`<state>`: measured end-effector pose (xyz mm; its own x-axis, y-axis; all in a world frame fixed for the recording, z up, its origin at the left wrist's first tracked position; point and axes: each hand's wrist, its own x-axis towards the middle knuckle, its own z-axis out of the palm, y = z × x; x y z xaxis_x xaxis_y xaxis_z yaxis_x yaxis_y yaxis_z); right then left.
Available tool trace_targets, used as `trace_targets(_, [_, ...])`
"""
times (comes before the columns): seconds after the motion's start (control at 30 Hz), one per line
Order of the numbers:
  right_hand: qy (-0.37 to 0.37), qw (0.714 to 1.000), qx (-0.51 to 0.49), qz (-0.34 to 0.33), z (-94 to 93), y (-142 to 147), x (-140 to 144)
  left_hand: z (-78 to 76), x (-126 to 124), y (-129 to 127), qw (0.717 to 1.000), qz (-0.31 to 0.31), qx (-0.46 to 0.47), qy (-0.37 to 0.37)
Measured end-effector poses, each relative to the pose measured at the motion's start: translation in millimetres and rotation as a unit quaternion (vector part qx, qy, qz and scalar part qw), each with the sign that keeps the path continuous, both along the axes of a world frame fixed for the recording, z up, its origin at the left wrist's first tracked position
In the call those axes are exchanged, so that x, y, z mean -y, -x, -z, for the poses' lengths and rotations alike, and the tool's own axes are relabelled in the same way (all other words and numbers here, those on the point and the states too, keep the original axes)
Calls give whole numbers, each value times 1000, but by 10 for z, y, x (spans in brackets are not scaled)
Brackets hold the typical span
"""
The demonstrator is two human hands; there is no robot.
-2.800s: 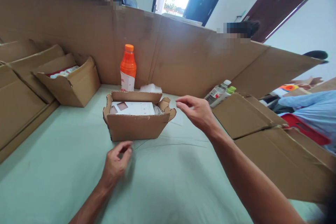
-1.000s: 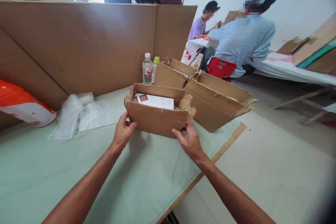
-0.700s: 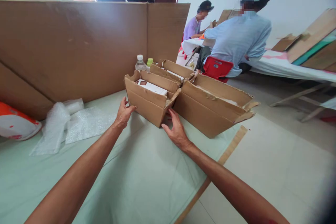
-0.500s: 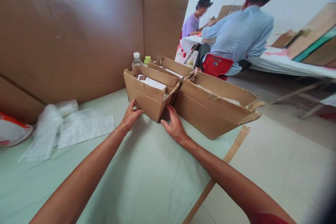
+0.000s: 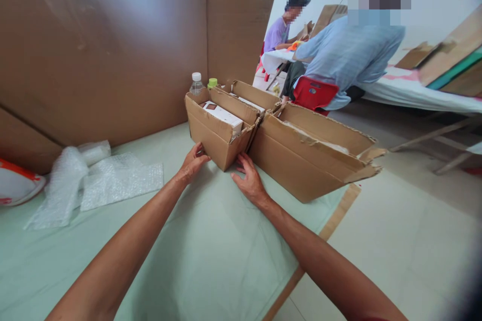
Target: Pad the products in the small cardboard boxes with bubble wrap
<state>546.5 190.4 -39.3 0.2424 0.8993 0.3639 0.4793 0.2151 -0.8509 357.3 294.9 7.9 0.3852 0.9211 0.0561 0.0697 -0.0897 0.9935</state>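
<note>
A small open-topped cardboard box (image 5: 211,136) stands on the green cloth in front of me, with a white carton (image 5: 223,119) inside. My left hand (image 5: 193,163) is at its lower left end, fingertips against the cardboard and thumb apart from them. By the lower right corner is my right hand (image 5: 249,179), its fingers spread and reaching toward the box's side; some fingertips are partly hidden there. Neither hand is wrapped round the box. A longer cardboard box (image 5: 297,158) stands to its right, and another open box (image 5: 256,91) is behind.
Bubble wrap (image 5: 122,180) lies on the green cloth (image 5: 181,256) at left, near a white and orange package (image 5: 17,185). A tall cardboard panel (image 5: 113,60) stands behind. A clear bottle (image 5: 196,83) and a green cap (image 5: 213,82) show behind the boxes. Two people sit at tables beyond.
The small box has shifted back and toward the neighbouring boxes, turning slightly. Both hands have followed it, the left one moving right. The view has tilted a little.
</note>
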Motion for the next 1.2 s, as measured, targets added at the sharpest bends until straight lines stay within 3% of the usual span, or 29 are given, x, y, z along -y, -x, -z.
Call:
trace_targets(0.1, [-14, 1000, -4, 1, 52, -52, -23, 131, 275, 63, 998, 4, -49, -44])
trace_targets(0.3, [1, 999, 38, -9, 15, -118, -47, 217, 1295, 425, 977, 50, -150, -145])
trace_targets(0.47, [-8, 982, 186, -46, -71, -116, -99, 150, 2099, 866, 912, 124, -299, -252])
trace_targets(0.57, [-15, 961, 271, -51, -36, -42, -48, 116, 2530, 1178, 907, 124, -315, -250])
trace_targets(0.7, [-40, 943, 318, -87, 97, 233, 128, 64, 2943, 1618, 922, 113, -306, -211])
trace_targets(0.83, [-31, 932, 334, -138, 162, 732, 145, -26, 3074, 2146, 938, 90, -281, -179])
trace_targets(0.93, [-5, 930, 330, -159, 89, 1284, -78, -134, 2983, 2680, 937, -12, -301, -175])
trace_targets(1.0, [14, 930, 325, -174, 9, 1710, -278, -255, 2842, 3121, 903, -129, -359, -199])
trace_targets(1.07, [21, 927, 322, -190, -51, 2125, -447, -444, 2654, 3617, 831, -271, -437, -214])
trace_targets(1.2, [-14, 922, 333, -195, -19, 2665, -588, -989, 2235, 4616, 735, -441, -480, -188])
